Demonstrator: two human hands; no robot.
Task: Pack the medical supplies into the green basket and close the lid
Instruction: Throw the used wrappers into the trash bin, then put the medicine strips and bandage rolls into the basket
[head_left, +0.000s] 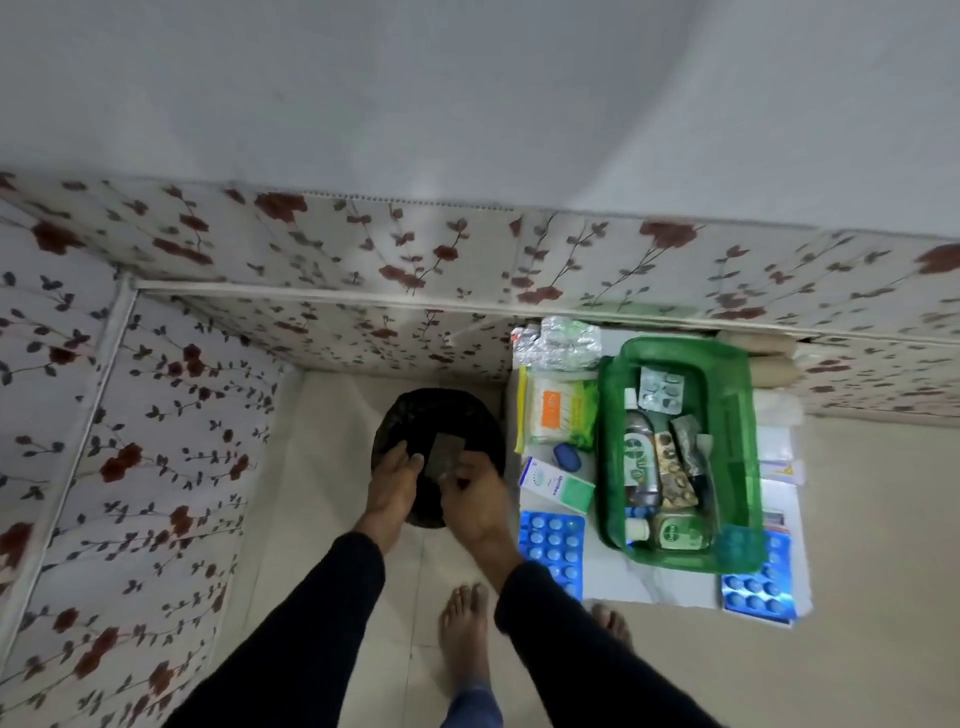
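Note:
The green basket (748, 457) stands open on a white board (644, 584) at the right, holding bottles, sachets and a blister strip. Left of it lie a cotton-bud pack (558, 413), a blue oval case (566, 457), a white-green box (558, 484), a blue pill strip (553, 545) and foil strips (563, 343). Another blue strip (756, 592) lies at the basket's near right. Both hands hover over a black bin (441, 415). My right hand (475, 501) pinches a small dark flat packet (442, 457). My left hand (392, 480) touches its left edge with spread fingers.
A floral-covered mattress edge (467, 260) runs along the back and another floral surface (130, 441) fills the left. My bare feet (465, 629) stand on the beige tiled floor below the hands. Papers (784, 467) lie right of the basket.

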